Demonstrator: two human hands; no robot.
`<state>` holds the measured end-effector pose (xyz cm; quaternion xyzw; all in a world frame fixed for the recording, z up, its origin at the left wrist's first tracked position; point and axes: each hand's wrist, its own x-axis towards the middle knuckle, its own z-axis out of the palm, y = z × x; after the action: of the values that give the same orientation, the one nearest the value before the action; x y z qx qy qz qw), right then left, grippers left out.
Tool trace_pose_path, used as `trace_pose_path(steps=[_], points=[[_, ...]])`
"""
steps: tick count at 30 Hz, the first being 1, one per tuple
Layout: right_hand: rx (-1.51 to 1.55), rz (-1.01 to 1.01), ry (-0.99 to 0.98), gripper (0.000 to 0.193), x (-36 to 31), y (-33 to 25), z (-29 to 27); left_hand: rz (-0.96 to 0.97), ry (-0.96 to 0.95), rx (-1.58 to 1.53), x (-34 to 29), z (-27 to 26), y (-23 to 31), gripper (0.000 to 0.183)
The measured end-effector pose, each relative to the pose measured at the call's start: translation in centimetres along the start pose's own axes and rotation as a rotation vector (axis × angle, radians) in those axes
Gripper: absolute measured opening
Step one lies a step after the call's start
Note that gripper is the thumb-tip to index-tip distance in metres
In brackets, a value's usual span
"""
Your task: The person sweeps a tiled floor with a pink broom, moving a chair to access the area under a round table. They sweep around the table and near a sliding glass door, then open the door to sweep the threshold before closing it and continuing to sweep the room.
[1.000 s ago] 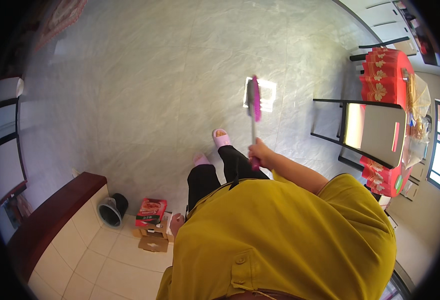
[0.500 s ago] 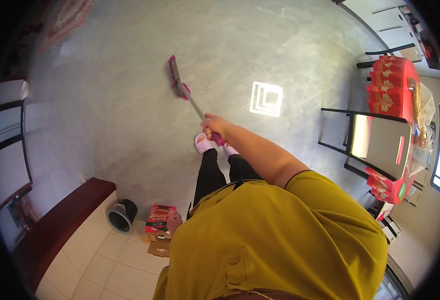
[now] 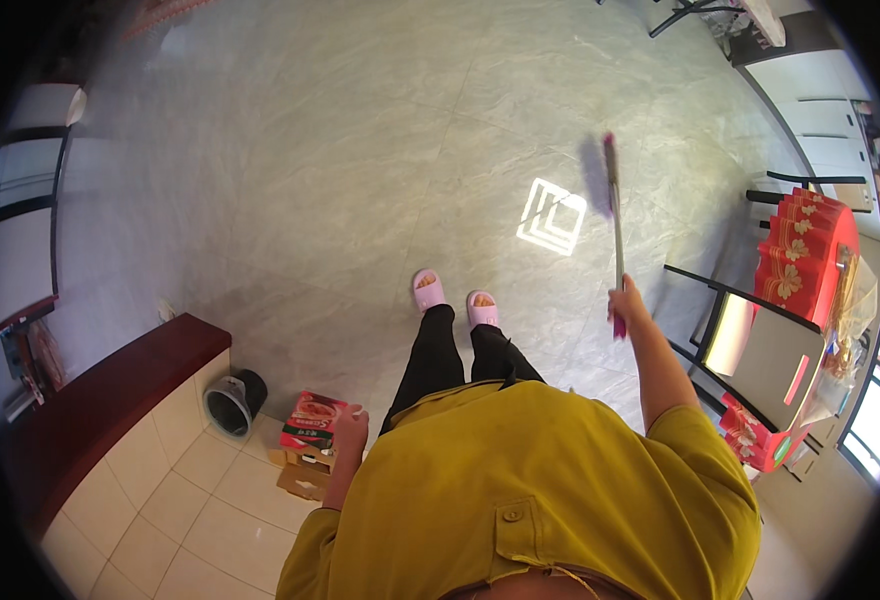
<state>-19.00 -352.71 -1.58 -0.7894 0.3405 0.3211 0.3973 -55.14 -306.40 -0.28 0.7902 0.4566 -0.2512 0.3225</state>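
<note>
While the left hand (image 3: 351, 425) hangs low, the right hand (image 3: 628, 298) grips a broom (image 3: 616, 225)

Fingers wrapped round its near end, the right hand holds the broom out over the grey floor (image 3: 360, 180), just right of a bright patch of light (image 3: 552, 217). Pink slippers (image 3: 427, 288) stand left of the broom. From where I am, the left hand shows against a red box (image 3: 310, 420), fingers curled, though I can't tell whether it holds anything.
</note>
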Motion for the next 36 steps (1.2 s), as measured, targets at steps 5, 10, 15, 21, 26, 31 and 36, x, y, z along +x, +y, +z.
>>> trace_pose_path(steps=[5, 10, 15, 21, 26, 31, 36], points=[[0.238, 0.184, -0.308, 0.023, 4.5, -5.9, 5.0, -0.013, -0.011, 0.028, 1.0, 0.0, -2.5, 0.028], [0.114, 0.035, -0.38, 0.059, -0.9, -8.2, 17.8, -0.088, -0.07, 0.097, 0.8, -0.4, -1.8, 0.029], [0.146, 0.006, -0.649, 0.075, -5.6, -15.3, 25.3, -0.093, -0.043, 0.07, 1.3, -1.2, -0.2, 0.029], [0.31, 0.012, -0.764, 0.07, -4.7, -20.7, 22.8, 0.016, 0.047, -0.023, 3.2, -2.1, -1.4, 0.028], [0.353, -0.012, -0.583, 0.062, -0.9, -19.8, 12.3, -0.015, 0.1, -0.003, 5.0, -3.1, 1.7, 0.028], [0.322, -0.01, -0.208, 0.06, 8.3, -19.6, 1.8, -0.11, 0.108, -0.003, 5.7, -2.6, 8.2, 0.028], [0.209, 0.032, -0.228, 0.016, 20.7, -24.7, -4.8, -0.183, 0.069, 0.01, 5.5, 1.0, 15.2, 0.027]])
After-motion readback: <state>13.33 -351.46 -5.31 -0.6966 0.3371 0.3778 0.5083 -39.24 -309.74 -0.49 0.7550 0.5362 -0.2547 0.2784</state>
